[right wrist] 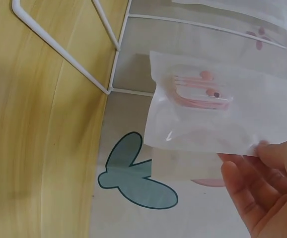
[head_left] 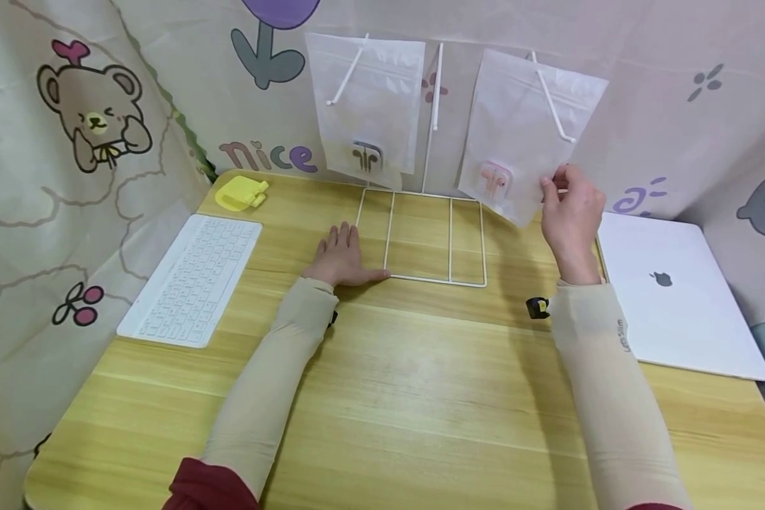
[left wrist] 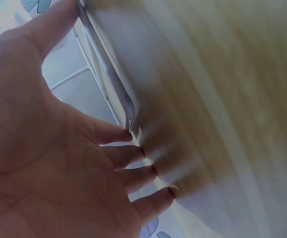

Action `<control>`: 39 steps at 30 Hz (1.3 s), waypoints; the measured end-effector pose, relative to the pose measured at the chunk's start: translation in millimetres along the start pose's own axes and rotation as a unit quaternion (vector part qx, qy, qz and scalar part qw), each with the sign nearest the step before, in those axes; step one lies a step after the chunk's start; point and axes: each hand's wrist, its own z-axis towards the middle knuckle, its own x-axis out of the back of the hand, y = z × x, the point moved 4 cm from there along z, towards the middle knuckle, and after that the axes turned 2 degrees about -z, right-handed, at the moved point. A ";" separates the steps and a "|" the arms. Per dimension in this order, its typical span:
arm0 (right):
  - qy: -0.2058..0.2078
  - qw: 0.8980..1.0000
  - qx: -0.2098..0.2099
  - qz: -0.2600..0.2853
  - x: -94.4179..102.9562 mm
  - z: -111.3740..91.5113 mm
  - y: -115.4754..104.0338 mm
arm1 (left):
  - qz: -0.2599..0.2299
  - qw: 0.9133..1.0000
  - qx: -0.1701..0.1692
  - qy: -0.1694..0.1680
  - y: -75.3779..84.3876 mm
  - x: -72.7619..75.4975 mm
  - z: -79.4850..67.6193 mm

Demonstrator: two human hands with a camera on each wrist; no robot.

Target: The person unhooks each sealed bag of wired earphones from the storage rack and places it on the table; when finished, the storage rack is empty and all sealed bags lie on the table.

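Observation:
A white wire rack [head_left: 433, 281] stands on the table against the curtain, its hooks sticking out. From its right hook hangs a frosted zip bag [head_left: 516, 106] with pink earphones [head_left: 495, 180] in a clear case; the bag tilts. My right hand [head_left: 574, 212] pinches this bag's lower right edge between thumb and fingers, as the right wrist view shows too. On the left hook hangs a second zip bag [head_left: 372, 92] with dark earphones [head_left: 366, 157]. My left hand [head_left: 341, 261] lies with fingers straight by the rack's base, its thumb at the front left corner.
To the left lie a white keyboard [head_left: 194, 280] and a small yellow object [head_left: 241, 193]. A silver laptop [head_left: 682, 290], lid closed, lies on the right. A printed curtain [head_left: 185, 42] closes off the back and sides of the wooden table [head_left: 414, 397].

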 end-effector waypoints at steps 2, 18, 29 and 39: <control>0.007 1.000 0.011 0.007 3.3 -2.0 0.3 | 0.003 1.000 -0.001 -0.001 -0.2 -0.7 -0.2; 0.005 0.993 0.040 0.115 32.7 -36.4 6.6 | 0.005 1.000 -0.005 0.005 -3.4 -1.8 0.8; -0.023 0.990 0.068 0.118 68.8 -60.9 18.6 | 0.006 1.000 -0.008 0.009 -1.7 -2.5 4.5; -0.060 0.976 0.126 0.166 102.3 -79.8 21.0 | 0.009 1.000 -0.010 0.008 -2.4 -0.1 4.7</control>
